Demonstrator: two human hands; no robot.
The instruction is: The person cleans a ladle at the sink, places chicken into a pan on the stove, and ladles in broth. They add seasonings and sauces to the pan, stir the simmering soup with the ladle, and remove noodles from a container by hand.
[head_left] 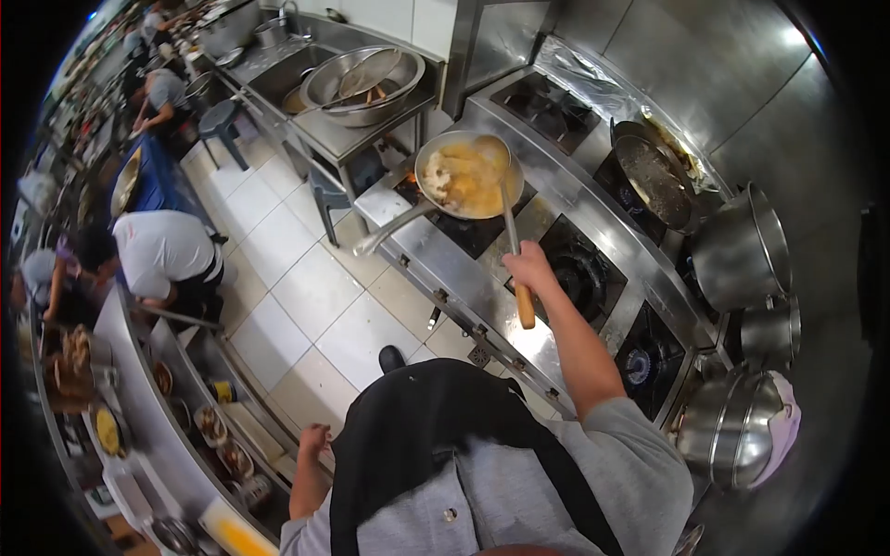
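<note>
My right hand (531,266) is closed around the long handle of a ladle (511,219), whose wooden end sticks out below the fist. The ladle's bowl rests in a frying pan (518,188) at the far side of the stove. Yellow, soupy food with paler lumps (464,183) fills much of the pan. The pan's long metal handle (394,230) points out over the stove's front edge, with no hand on it. Low by my side, my left hand (317,439) hangs with its fingers curled in and nothing visible in them.
Flames burn on the stove (533,345). A dark wok (654,181) and large pots (742,250) stand along the wall side. Beyond the pan, a metal bowl with a strainer (363,88) sits by the sink. Behind my left side, a person in white (167,255) bends near a counter.
</note>
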